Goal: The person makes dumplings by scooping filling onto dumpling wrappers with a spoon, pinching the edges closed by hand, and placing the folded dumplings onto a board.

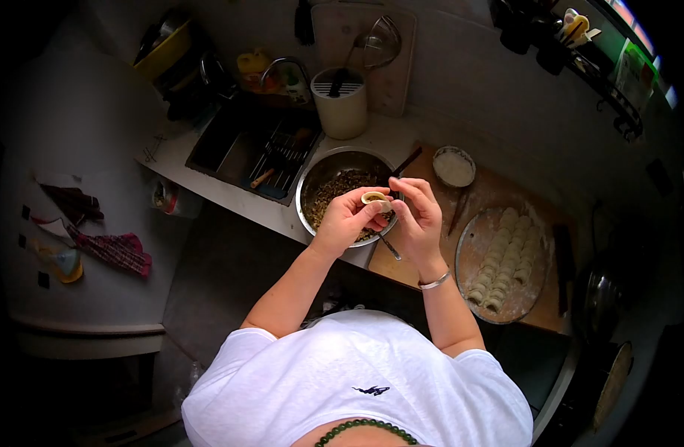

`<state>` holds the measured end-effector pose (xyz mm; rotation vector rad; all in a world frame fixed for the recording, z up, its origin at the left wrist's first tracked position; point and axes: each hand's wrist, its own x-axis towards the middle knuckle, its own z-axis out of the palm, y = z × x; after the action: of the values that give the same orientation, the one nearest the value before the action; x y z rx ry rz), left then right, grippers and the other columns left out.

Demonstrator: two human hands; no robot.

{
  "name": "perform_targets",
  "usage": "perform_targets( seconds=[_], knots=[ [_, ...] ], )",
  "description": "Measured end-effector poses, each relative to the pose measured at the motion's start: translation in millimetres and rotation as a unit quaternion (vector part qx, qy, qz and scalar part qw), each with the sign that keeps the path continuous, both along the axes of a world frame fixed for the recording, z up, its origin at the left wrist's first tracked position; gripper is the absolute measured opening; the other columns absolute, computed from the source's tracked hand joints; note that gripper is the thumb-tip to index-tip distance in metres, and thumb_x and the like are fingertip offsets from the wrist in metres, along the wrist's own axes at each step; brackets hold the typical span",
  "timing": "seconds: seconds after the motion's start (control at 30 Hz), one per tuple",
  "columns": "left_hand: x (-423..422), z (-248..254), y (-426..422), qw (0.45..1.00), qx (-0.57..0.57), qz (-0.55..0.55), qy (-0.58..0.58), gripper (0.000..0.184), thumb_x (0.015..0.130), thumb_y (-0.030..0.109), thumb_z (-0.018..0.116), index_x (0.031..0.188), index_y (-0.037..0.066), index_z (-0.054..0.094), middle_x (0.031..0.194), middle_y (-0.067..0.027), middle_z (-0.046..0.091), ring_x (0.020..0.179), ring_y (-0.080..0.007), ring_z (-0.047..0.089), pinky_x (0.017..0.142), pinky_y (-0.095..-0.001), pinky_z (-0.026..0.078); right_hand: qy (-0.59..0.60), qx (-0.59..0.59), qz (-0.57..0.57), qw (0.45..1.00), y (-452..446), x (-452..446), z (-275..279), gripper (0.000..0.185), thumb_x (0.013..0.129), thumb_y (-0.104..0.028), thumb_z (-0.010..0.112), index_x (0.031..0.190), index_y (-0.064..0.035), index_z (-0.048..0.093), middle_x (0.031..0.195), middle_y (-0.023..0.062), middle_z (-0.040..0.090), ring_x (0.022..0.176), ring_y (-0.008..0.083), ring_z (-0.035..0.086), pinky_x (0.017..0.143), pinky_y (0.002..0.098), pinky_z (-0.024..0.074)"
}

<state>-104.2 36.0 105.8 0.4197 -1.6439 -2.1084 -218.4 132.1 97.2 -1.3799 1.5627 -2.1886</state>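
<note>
Green bead necklace (368,423) up close, dough wrapper (371,197) held over the filling (340,186)

Nearest the camera, below the beads, spreads a white shirt (342,357) with a small dark emblem (371,390) on the chest. Beyond it, both hands meet in mid-air over the right side of a metal bowl (305,212). The left hand (349,218) is curled, its thumb and bent fingers gripping the dough wrapper, which is bowed into a small cup; how much it contains is too small to tell. The right hand (418,216), with a bracelet (434,281) at its wrist, is partly open, thumb and bent fingers apart, the tips just beside the dough wrapper. Whether they touch it, I cannot tell.

The metal bowl sits on the table (390,132) and holds the crumbly brown filling. A metal handle (389,248) leans out over its near rim, and a black handle (407,161) slants up beyond its far right side.

To the right, a wooden board (398,270) carries a bowl of white powder (469,181), a thin brown stick (458,210) and a round tray (522,302). On the floured tray, pale dumplings (503,257) lie in close lengthwise rows. Behind and left of the metal bowl are a ribbed-top canister (342,115) and a dark sink (219,153) with a curved faucet (286,61).
</note>
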Motion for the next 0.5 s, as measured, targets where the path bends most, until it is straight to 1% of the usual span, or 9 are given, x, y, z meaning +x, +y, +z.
perform_targets(
  seconds=[0.03, 0.07, 0.13, 0.23, 0.27, 0.33, 0.43, 0.47, 0.5],
  knots=[
    [0.4, -0.9, -0.9, 1.000, 0.000, -0.001, 0.000, 0.027, 0.091, 0.013, 0.055, 0.115, 0.001, 0.056, 0.092, -0.0045, 0.064, 0.072, -0.0082, 0.061, 0.067, -0.0212, 0.052, 0.015, 0.035, -0.003, 0.999, 3.1, -4.4, -0.4, 0.025, 0.074, -0.002, 0.067, 0.099, -0.0023, 0.066, 0.091, 0.0088, 0.060, 0.090, 0.0200, 0.053, 0.077, 0.0285, 0.0436],
    [0.3, -0.8, -1.3, 1.000, 0.020, -0.006, -0.001, 0.027, 0.091, 0.014, 0.055, 0.115, 0.001, 0.056, 0.092, -0.0049, 0.064, 0.073, -0.0084, 0.061, 0.067, -0.0214, 0.052, 0.015, 0.034, -0.005, 0.999, 3.3, -5.6, 0.0, 0.025, 0.074, -0.002, 0.067, 0.099, -0.0023, 0.066, 0.091, 0.0088, 0.060, 0.090, 0.0200, 0.053, 0.077, 0.0285, 0.0436],
    [0.3, -1.6, -1.1, 0.999, 0.040, -0.013, -0.002, 0.028, 0.092, 0.014, 0.054, 0.116, 0.000, 0.056, 0.092, -0.0053, 0.064, 0.073, -0.0086, 0.062, 0.067, -0.0215, 0.052, 0.045, 0.085, -0.006, 0.995, 4.8, -7.0, 0.7, 0.021, 0.071, 0.000, 0.069, 0.092, -0.0026, 0.068, 0.085, 0.0077, 0.060, 0.083, 0.0187, 0.054, 0.070, 0.0287, 0.0439],
    [-1.3, -1.0, -0.6, 0.998, 0.051, -0.031, 0.000, 0.030, 0.091, 0.017, 0.055, 0.116, -0.001, 0.055, 0.094, -0.0060, 0.064, 0.076, -0.0102, 0.063, 0.070, -0.0227, 0.053, 0.027, 0.078, -0.006, 0.997, 1.8, -8.5, -7.8, 0.019, 0.070, 0.001, 0.069, 0.089, -0.0019, 0.068, 0.080, 0.0070, 0.060, 0.077, 0.0185, 0.054, 0.066, 0.0285, 0.0439],
    [-1.9, 1.4, 1.4, 0.998, 0.053, -0.021, -0.008, 0.029, 0.091, 0.015, 0.056, 0.115, 0.000, 0.056, 0.091, -0.0052, 0.064, 0.074, -0.0093, 0.062, 0.069, -0.0221, 0.053, 0.027, 0.077, -0.006, 0.997, 1.3, -8.4, -8.2, 0.019, 0.070, 0.001, 0.069, 0.089, -0.0019, 0.068, 0.080, 0.0070, 0.060, 0.077, 0.0185, 0.054, 0.066, 0.0285, 0.0439],
    [-2.2, 1.2, 2.5, 0.998, 0.055, -0.012, -0.016, 0.028, 0.090, 0.014, 0.057, 0.115, 0.000, 0.057, 0.088, -0.0044, 0.064, 0.072, -0.0083, 0.061, 0.067, -0.0215, 0.052, 0.056, 0.057, -0.053, 0.995, -0.2, -6.7, -5.4, 0.018, 0.072, 0.000, 0.068, 0.089, -0.0025, 0.069, 0.077, 0.0069, 0.060, 0.074, 0.0188, 0.054, 0.064, 0.0282, 0.0441],
    [-1.4, -3.0, 2.7, 0.998, 0.024, -0.049, -0.009, 0.026, 0.090, 0.012, 0.057, 0.113, 0.000, 0.058, 0.085, -0.0027, 0.063, 0.069, -0.0070, 0.059, 0.064, -0.0203, 0.050, 0.053, 0.046, -0.061, 0.996, 0.0, -3.7, -7.0, 0.014, 0.072, 0.000, 0.068, 0.086, -0.0024, 0.068, 0.078, 0.0075, 0.060, 0.075, 0.0188, 0.054, 0.065, 0.0276, 0.0441],
    [-2.0, -1.9, 3.5, 0.999, 0.015, -0.035, -0.015, 0.022, 0.089, 0.009, 0.057, 0.109, 0.000, 0.059, 0.084, -0.0025, 0.063, 0.068, -0.0069, 0.059, 0.063, -0.0204, 0.050, 0.053, 0.045, -0.062, 0.996, -0.9, -2.1, -6.9, 0.014, 0.072, 0.000, 0.068, 0.086, -0.0024, 0.068, 0.078, 0.0075, 0.060, 0.075, 0.0188, 0.054, 0.065, 0.0276, 0.0441],
    [-2.7, -0.8, 3.6, 1.000, 0.006, -0.021, -0.020, 0.018, 0.088, 0.005, 0.057, 0.105, 0.000, 0.060, 0.083, -0.0024, 0.063, 0.067, -0.0069, 0.058, 0.063, -0.0205, 0.049, 0.022, 0.039, -0.056, 0.997, -2.0, -0.8, -6.5, 0.012, 0.072, -0.001, 0.068, 0.084, -0.0020, 0.067, 0.077, 0.0076, 0.060, 0.074, 0.0189, 0.054, 0.064, 0.0276, 0.0441]
  ],
)
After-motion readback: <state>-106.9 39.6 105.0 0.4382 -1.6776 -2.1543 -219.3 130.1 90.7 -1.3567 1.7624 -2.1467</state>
